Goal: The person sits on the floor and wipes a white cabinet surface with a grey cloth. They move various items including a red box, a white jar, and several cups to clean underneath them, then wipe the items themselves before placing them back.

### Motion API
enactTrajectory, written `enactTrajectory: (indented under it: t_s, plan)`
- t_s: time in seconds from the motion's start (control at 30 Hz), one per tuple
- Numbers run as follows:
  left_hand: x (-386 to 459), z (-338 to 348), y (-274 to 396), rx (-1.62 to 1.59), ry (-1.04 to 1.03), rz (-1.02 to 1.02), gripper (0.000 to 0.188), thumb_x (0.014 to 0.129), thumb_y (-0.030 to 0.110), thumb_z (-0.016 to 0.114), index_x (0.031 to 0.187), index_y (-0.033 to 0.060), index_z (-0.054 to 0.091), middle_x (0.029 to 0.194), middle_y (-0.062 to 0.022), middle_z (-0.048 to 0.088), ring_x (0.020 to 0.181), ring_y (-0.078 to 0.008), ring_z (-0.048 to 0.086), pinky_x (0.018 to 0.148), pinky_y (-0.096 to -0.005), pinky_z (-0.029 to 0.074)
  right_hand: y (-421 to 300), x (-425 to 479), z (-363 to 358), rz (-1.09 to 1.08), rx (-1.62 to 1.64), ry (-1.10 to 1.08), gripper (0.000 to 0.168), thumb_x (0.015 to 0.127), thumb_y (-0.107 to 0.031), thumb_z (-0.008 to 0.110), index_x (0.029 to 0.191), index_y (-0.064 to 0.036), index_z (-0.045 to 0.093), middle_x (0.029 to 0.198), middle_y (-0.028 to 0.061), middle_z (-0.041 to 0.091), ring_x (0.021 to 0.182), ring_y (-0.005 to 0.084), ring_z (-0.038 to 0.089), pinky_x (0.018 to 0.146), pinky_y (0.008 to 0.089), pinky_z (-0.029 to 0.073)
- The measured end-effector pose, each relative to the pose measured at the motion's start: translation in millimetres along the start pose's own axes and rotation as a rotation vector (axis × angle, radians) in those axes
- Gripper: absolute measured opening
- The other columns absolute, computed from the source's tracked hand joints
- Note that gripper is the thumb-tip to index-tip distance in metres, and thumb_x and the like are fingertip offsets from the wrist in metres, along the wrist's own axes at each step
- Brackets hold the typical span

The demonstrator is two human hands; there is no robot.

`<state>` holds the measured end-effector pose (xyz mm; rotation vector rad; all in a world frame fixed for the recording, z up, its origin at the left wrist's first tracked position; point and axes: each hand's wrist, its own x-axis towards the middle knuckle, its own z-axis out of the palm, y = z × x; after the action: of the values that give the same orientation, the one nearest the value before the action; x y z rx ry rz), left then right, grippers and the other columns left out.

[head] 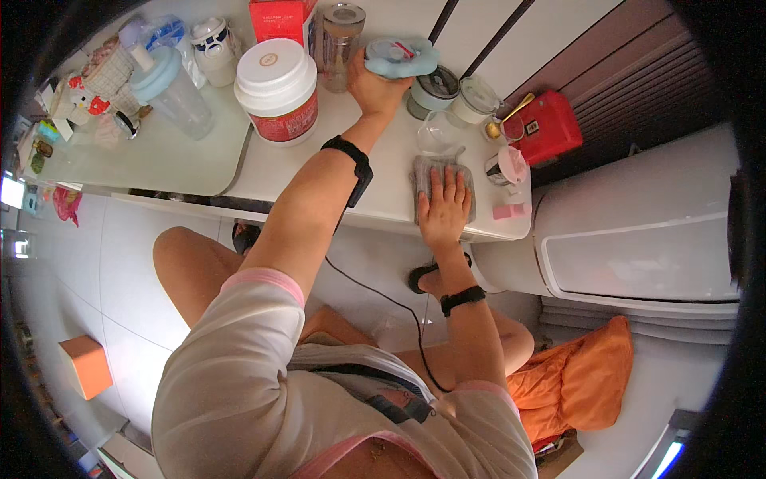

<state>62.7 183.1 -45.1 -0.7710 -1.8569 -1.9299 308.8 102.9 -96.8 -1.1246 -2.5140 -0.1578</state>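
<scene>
My left hand [378, 87] is wrapped around a container with a pale blue, scalloped lid [392, 58], towards the back of the white table [353, 161]. Most of the container's body is hidden behind the hand. My right hand [446, 206] lies flat on a folded grey cloth [423, 173] near the table's front edge, fingers extended and slightly apart. A clear cup-like piece [437, 133] sits just behind the cloth. Right of my left hand stand a dark-lidded jar [435, 90] and a clear-lidded jar [477, 100].
Left of my left arm stand a white tub [276, 90], a glass bottle [343, 45] and a blue-lidded tumbler [179, 96]. At right are a gold spoon [508, 117], a red box [553, 129], a small pink-topped cup [507, 166] and a white cabinet-like appliance [634, 227]. A black cable [383, 293] hangs below.
</scene>
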Motion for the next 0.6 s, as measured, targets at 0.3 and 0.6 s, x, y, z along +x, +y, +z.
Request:
enactTrajectory:
  t_s: [0.3,0.6]
  plan:
    - [-26.7,-96.7,9.5,-0.118,-0.223,-0.015,0.076,0.044,0.018,0.088,0.11,0.0018,0.054,0.105,-0.0145,0.058,0.099,-0.033,0.055,0.088,-0.0417,0.043,0.6,-0.1,3.5,0.007,-0.03,-0.012,0.052,0.091,-0.038,0.043,0.137,-0.013,0.044,0.145,0.014,0.036,0.135,0.0355,0.027,0.11,0.0526,0.019]
    - [-13.4,-226.0,40.2,-0.144,-0.529,-0.167,0.085,0.05,0.012,0.086,0.123,0.002,0.043,0.113,-0.0109,0.058,0.104,-0.0227,0.058,0.09,-0.0331,0.046,-54.9,-27.3,-14.8,-0.146,-0.003,-0.173,0.055,0.093,-0.037,0.044,0.142,-0.015,0.036,0.147,0.0161,0.03,0.136,0.0392,0.024,0.109,0.0544,0.018]
